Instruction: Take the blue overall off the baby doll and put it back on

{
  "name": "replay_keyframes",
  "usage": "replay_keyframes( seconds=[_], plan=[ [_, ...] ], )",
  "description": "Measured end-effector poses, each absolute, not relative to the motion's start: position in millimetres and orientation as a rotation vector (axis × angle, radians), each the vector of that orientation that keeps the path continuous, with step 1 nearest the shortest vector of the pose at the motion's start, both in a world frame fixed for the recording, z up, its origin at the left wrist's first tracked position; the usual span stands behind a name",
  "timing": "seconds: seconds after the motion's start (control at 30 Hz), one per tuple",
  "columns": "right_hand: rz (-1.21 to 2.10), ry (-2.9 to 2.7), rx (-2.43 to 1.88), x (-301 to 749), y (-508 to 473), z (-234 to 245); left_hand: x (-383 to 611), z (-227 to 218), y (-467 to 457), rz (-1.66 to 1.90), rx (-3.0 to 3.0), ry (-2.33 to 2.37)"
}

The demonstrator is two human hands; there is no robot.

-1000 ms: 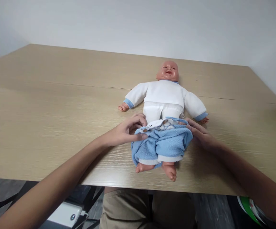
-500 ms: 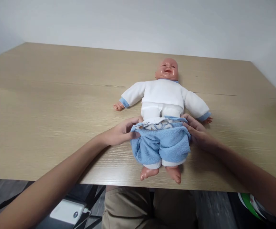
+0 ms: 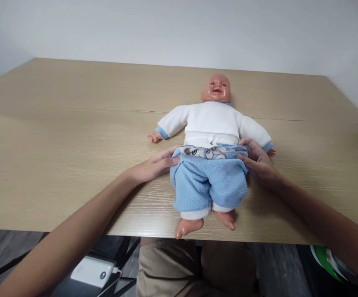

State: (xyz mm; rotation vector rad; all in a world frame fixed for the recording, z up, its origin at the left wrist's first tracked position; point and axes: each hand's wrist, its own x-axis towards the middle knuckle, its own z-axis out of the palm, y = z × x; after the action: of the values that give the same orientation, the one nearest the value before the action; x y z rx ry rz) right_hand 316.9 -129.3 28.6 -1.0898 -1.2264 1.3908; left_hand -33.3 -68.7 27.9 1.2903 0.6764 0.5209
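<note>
We look down on a baby doll (image 3: 216, 87) lying on its back on a pale wooden worktop (image 3: 58, 136), dressed in a white top (image 3: 213, 119) and blue fleece trousers (image 3: 211, 185) that sit at the doll's waist, their patterned waistband (image 3: 211, 152) touching the hem of the top. Our left hand (image 3: 154, 167) meets the waistband at one of the doll's hips, fingers pressed together and pinching the band's end. Our right hand (image 3: 257, 163) pinches it at the other hip, just beside the doll's cuffed wrist. The doll's bare feet (image 3: 189, 226) lie at the worktop's near edge. In our judgement a pull towards those feet could slide the light doll off that edge. An uneven tug at the two hips could twist the waistband or bunch the top beneath it.
</note>
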Motion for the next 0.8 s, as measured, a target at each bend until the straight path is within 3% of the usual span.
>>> replay_keyframes(
  seconds=[0.2, 0.47, 0.63, 0.8],
  plan=[
    [1.386, -1.281, -1.164, 319.5, -129.1, 35.9, -25.7, 28.9, -65.6, 0.687, 1.259, 0.688],
    [0.943, -1.738, -1.233, 324.3, -128.1, 55.5, -12.7, 48.1, -59.9, 0.893, 1.539, 0.826],
    [0.864, -1.592, -1.225, 311.8, -108.1, 67.7, 7.5, 45.4, -40.1, 1.068, 1.579, 0.832],
    [0.984, -1.393, -1.235, 305.4, -81.9, 44.9, 21.4, 33.3, -18.6, 1.138, 1.511, 0.901]
  ],
)
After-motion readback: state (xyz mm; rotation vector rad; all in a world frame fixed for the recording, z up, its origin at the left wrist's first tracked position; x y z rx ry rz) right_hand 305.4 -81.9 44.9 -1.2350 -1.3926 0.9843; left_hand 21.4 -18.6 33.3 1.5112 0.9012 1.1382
